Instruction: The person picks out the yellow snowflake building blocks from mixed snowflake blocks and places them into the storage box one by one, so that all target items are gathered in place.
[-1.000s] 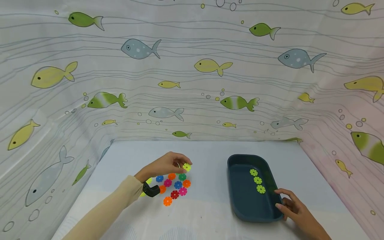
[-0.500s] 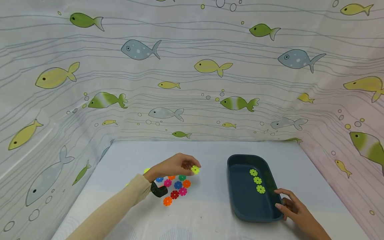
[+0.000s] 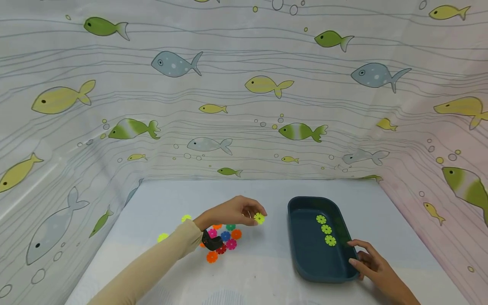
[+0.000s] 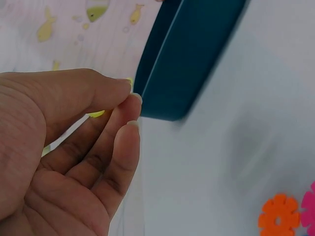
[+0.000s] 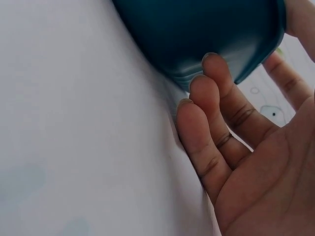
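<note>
My left hand point(image 3: 237, 211) pinches a yellow-green snowflake disc point(image 3: 259, 218) between thumb and fingers, raised over the table between the loose discs and the tray. In the left wrist view the fingers hide most of this disc; only yellow slivers point(image 4: 97, 114) show. A dark teal tray point(image 3: 310, 258) stands on the right. Inside it three yellow-green discs point(image 3: 326, 229) lie in a row. My right hand point(image 3: 371, 264) holds the tray's right side near the front corner, thumb and index finger at the rim. Its other fingertips point(image 5: 194, 123) are against the outer wall.
Below the left forearm lies a cluster of loose discs, among them orange point(image 3: 212, 256), pink point(image 3: 231, 244), blue point(image 3: 225, 236) and green ones. Two yellow-green discs point(image 3: 186, 218) lie left of them, one partly behind the sleeve. Fish-print sheeting point(image 3: 244, 127) encloses the white table point(image 3: 259, 271).
My left hand has moved right, carrying the yellow-green disc away from the loose discs and closer to the tray. The right hand and the tray have stayed in place.
</note>
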`<state>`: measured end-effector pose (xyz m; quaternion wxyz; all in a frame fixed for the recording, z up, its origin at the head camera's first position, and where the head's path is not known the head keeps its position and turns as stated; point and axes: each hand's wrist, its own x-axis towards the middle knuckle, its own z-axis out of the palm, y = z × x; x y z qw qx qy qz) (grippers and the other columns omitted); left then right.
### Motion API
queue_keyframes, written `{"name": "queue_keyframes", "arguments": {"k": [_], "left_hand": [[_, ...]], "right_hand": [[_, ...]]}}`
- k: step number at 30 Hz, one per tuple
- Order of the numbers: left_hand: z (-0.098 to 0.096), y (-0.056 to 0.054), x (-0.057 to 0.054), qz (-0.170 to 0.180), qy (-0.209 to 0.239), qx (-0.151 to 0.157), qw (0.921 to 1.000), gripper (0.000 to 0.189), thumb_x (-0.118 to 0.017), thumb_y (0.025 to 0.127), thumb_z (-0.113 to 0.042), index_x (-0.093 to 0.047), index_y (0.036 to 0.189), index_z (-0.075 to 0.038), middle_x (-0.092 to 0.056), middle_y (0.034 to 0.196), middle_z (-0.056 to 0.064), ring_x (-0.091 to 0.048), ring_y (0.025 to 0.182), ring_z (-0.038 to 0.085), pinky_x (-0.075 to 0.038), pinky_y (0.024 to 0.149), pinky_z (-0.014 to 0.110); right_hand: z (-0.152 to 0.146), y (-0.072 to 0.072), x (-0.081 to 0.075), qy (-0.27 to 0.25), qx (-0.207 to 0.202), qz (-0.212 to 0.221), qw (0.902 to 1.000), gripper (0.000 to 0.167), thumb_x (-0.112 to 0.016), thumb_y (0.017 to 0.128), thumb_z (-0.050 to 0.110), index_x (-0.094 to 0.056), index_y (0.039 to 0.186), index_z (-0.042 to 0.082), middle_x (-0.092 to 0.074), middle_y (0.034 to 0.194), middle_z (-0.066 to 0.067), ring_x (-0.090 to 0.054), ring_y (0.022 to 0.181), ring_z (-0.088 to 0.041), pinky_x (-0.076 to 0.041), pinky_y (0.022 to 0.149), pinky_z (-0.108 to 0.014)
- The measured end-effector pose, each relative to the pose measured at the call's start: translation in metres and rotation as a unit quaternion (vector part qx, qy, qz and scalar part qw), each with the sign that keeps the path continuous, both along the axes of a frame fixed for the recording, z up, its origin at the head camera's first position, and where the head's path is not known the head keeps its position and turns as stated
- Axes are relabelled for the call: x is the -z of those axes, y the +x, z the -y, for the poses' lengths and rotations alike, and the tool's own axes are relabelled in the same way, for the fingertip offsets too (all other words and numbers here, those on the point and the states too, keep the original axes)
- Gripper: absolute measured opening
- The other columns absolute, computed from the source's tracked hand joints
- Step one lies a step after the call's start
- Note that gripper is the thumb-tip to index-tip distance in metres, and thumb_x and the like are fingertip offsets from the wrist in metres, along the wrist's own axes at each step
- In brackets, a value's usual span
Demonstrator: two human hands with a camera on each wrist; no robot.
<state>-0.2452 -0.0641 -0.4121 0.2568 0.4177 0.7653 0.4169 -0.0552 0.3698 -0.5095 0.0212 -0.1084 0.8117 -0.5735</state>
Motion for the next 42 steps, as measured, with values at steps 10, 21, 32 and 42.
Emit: {"name": "queue_keyframes", "arguments": {"k": [10, 21, 32, 42], "left_hand": [[-0.02, 0.002, 0.001, -0.003, 0.019, 0.028, 0.9994, 0.027, -0.074, 0.096, -0.012, -0.072, 0.12, -0.023, -0.071, 0.113, -0.007, -0.066, 0.098, 0.016, -0.057, 0.087, 0.034], [-0.042, 0.005, 0.003, 0.008, 0.035, 0.054, 0.9979, 0.03, -0.077, 0.093, -0.01, -0.072, 0.123, -0.009, -0.071, 0.113, -0.004, -0.065, 0.096, 0.014, -0.057, 0.086, 0.032], [-0.065, 0.005, 0.006, 0.008, 0.045, 0.11, 0.9929, 0.032, -0.074, 0.094, -0.009, -0.07, 0.126, -0.009, -0.07, 0.116, -0.007, -0.066, 0.098, 0.013, -0.058, 0.087, 0.032], [-0.087, 0.011, 0.005, 0.019, 0.037, 0.131, 0.9905, 0.035, -0.075, 0.094, -0.007, -0.069, 0.128, -0.007, -0.069, 0.117, -0.008, -0.065, 0.098, 0.01, -0.057, 0.088, 0.031]], "right_hand": [[-0.001, -0.001, 0.003, -0.009, -0.003, -0.001, 1.0, 0.047, -0.054, 0.105, 0.0, -0.035, 0.148, 0.004, -0.052, 0.076, -0.007, -0.055, 0.059, -0.027, -0.054, 0.06, -0.036], [-0.001, 0.0, 0.0, -0.011, -0.008, 0.004, 0.9999, 0.047, -0.053, 0.106, 0.001, -0.034, 0.149, 0.003, -0.052, 0.077, -0.008, -0.054, 0.058, -0.028, -0.054, 0.061, -0.036], [-0.002, 0.001, -0.001, -0.013, -0.003, 0.025, 0.9996, 0.047, -0.053, 0.107, 0.005, -0.033, 0.15, 0.004, -0.051, 0.076, -0.009, -0.055, 0.06, -0.029, -0.054, 0.062, -0.037], [-0.005, 0.0, 0.0, -0.006, 0.003, 0.032, 0.9995, 0.047, -0.054, 0.107, 0.007, -0.033, 0.149, 0.003, -0.05, 0.075, -0.008, -0.055, 0.059, -0.03, -0.054, 0.063, -0.038]]}}
